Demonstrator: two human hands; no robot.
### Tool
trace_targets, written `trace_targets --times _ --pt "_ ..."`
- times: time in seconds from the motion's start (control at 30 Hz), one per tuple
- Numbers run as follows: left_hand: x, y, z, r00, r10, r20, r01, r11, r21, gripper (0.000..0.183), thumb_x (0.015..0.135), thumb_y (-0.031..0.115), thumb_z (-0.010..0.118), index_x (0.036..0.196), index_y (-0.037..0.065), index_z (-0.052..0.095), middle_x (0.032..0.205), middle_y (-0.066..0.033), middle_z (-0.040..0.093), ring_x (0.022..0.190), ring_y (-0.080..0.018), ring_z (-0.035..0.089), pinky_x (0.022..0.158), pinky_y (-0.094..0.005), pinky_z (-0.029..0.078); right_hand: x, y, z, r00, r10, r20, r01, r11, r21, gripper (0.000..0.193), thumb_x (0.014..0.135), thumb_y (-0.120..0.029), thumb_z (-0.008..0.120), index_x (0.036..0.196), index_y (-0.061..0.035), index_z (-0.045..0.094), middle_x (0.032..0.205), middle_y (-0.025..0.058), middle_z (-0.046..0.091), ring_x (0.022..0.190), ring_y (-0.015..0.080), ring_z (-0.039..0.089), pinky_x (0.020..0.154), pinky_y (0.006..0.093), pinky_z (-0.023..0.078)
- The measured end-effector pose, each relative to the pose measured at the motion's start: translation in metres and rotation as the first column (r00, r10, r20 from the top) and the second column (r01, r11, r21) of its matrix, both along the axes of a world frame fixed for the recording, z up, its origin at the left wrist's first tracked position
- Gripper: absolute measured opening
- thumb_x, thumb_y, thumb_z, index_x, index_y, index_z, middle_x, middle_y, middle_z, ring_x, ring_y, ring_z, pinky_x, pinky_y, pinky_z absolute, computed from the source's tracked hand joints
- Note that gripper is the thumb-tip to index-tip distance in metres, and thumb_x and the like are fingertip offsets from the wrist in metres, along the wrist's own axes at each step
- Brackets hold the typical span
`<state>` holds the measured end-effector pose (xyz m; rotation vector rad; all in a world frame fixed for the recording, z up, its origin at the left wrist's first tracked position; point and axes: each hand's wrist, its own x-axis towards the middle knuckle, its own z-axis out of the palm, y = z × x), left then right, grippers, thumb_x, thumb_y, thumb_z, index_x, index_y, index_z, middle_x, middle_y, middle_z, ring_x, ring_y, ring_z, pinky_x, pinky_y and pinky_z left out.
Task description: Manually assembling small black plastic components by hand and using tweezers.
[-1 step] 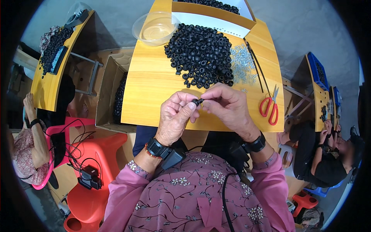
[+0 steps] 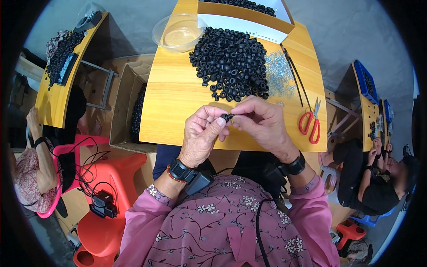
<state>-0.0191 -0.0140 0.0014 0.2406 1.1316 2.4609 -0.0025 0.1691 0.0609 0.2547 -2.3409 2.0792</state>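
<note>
Grey wall [image 2: 351, 31], tan floor [image 2: 75, 208]; red chair [image 2: 122, 182] beside pink chair [image 2: 63, 150]; wooden side table [image 2: 55, 104] far left.

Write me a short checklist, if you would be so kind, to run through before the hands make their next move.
1. Left hand holding the small black part: ok, between thumb and fingers.
2. Right hand with a firm grip on it: cannot tell; the fingertips are right at the part.
3. Gap between the black rings and silver bits: not ok, their edges meet.
4. Scissors away from both hands: ok, lying to the right, blades pointing away from the person.
5. Clear bowl upright: ok.
</note>
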Motion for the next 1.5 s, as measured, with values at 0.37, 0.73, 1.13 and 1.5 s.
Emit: trace_targets --times 0.37,0.73,1.13,1.5 --pt "0.001 0.002 0.000 0.999 0.044 -0.027 -0.046 0.997 -0.056 0.013 0.096 0.007 0.064 0.107 0.002 0.060 0.093 -0.0083 0.070 0.071 -0.0096 0.064 0.062 -0.0210 0.051 -0.002 -0.003 0.004 0.980 0.006 -0.198 0.037 0.977 0.211 0.010 0.084 0.000 0.072 0.093 -0.0024 0.068 0.078 0.0058 0.062 0.070 0.0142 0.060 0.060 0.0264 0.046" --pt "0.003 0.003 0.003 0.997 0.076 -0.030 -0.079 0.992 -0.099 0.012 0.095 0.008 0.066 0.104 0.002 0.058 0.091 -0.0078 0.069 0.069 -0.0093 0.064 0.060 -0.0212 0.051 -0.001 -0.009 -0.002 0.975 0.006 -0.220 0.044 0.974 0.222 0.004 0.086 -0.002 0.069 0.087 -0.0036 0.065 0.072 0.0075 0.059 0.066 0.0209 0.058 0.059 0.0318 0.045" --pt "0.006 0.005 0.000 0.990 0.093 -0.107 -0.105 0.988 -0.113 0.010 0.096 0.006 0.064 0.103 0.002 0.058 0.090 -0.0084 0.069 0.071 -0.0106 0.065 0.062 -0.0233 0.054 -0.003 -0.007 -0.009 0.929 0.087 -0.359 0.040 0.943 0.330 0.002 0.088 -0.004 0.064 0.088 -0.0051 0.065 0.071 0.0089 0.057 0.065 0.0255 0.058 0.057 0.0342 0.045" --pt "0.001 -0.004 0.008 0.995 -0.094 0.011 0.094 0.995 -0.018 0.011 0.096 0.006 0.063 0.104 0.000 0.060 0.092 -0.0114 0.070 0.078 -0.0161 0.070 0.065 -0.0275 0.058 0.007 -0.002 0.011 0.913 0.179 -0.366 0.001 0.898 0.440 0.015 0.086 0.001 0.061 0.099 -0.0031 0.069 0.076 0.0100 0.058 0.069 0.0251 0.058 0.061 0.0341 0.046"
